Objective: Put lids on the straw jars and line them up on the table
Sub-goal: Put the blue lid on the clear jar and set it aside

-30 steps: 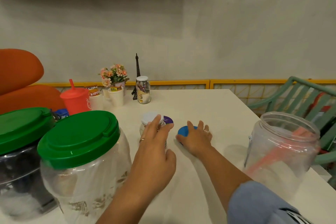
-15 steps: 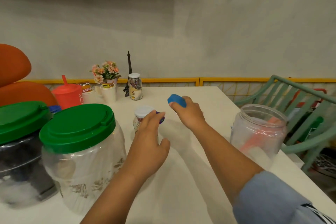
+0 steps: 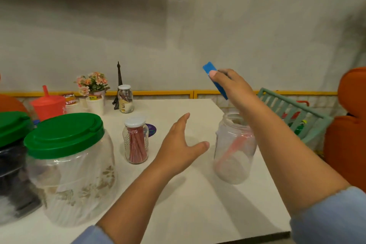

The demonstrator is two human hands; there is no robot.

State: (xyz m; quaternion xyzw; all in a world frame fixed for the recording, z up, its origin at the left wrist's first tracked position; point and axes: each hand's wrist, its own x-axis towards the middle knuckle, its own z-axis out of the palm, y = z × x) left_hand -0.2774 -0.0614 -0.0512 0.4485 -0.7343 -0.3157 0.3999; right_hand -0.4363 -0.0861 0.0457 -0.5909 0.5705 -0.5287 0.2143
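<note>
— White bench (image 3: 178, 204) is carrying what, on the right?
— A clear, lidless plastic jar (image 3: 233, 156) is standing there. The right hand (image 3: 231, 83) is pinching a round blue plastic lid (image 3: 209, 69), tilted, above it.
— And the left hand (image 3: 178, 148)?
— It's hovering open, fingers straight, between that jar and a small white-capped glass jar (image 3: 136, 142) of red straws.

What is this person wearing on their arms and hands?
Both the left hand and right hand are ungloved, and the forearms are bare. Light blue fabric covers the upper part of each arm: the left sleeve and the right sleeve. No watch or bracelet shows; rings cannot be made out.
</note>
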